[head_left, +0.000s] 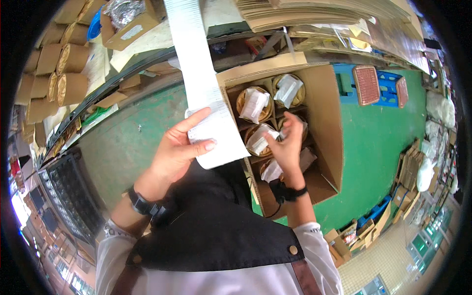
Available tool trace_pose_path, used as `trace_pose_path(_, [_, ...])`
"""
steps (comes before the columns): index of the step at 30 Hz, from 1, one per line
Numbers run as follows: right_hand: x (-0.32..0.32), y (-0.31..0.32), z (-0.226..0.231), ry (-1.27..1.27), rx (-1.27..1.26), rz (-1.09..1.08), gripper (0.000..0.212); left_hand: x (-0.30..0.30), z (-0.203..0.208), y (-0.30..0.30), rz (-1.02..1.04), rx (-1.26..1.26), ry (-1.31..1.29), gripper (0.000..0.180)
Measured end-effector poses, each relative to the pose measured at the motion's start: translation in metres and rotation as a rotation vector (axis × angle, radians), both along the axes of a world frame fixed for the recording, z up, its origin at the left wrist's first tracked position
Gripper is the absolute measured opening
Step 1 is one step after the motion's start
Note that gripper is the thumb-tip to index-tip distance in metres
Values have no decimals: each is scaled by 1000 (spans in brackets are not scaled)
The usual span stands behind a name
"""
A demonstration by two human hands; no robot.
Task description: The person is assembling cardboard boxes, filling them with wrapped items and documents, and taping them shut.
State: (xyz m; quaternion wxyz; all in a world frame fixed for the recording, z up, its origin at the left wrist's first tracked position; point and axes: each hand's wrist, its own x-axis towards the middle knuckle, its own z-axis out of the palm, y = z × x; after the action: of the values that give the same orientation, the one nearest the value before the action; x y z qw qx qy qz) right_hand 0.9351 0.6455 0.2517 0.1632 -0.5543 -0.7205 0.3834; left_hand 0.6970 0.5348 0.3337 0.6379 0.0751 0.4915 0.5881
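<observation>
A long white paper strip with faint print, like a strip of labels (196, 64), hangs down from the table at the top to my left hand (169, 150). The left thumb and fingers are closed on it near its lower end. My right hand (290, 150) is over an open cardboard box (324, 118), its thumb and fingers apart, and I see nothing between them. Inside, several round brown tubs or rolls stand between cardboard dividers. White wrapped packets (255, 104) lie on their tops. The right hand covers part of the packets below it.
Flattened cardboard (300, 12) is stacked at the top right. Brown paper-wrapped rolls (71, 61) pile up at the far left, near a small box (130, 29) holding clear plastic. A blue crate (388, 88) and a reddish stool top (366, 84) stand on the green floor.
</observation>
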Motion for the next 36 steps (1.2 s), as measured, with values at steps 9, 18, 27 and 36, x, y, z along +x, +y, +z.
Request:
trace_pose_path(9, [-41, -6, 111, 659, -544, 260, 21, 5, 23, -3, -197, 24, 90, 45])
trace_pose_path(18, [-31, -21, 96, 580, -150, 356, 20, 5, 20, 0, -177, -75, -102, 43])
trace_pose_path(27, [-23, -43, 93, 587, -313, 67, 14, 16, 15, 0, -321, -87, 105, 54])
trace_pose_path(36, [-10, -51, 91, 545, -203, 90, 13, 22, 20, 1, -381, -62, 145, 63])
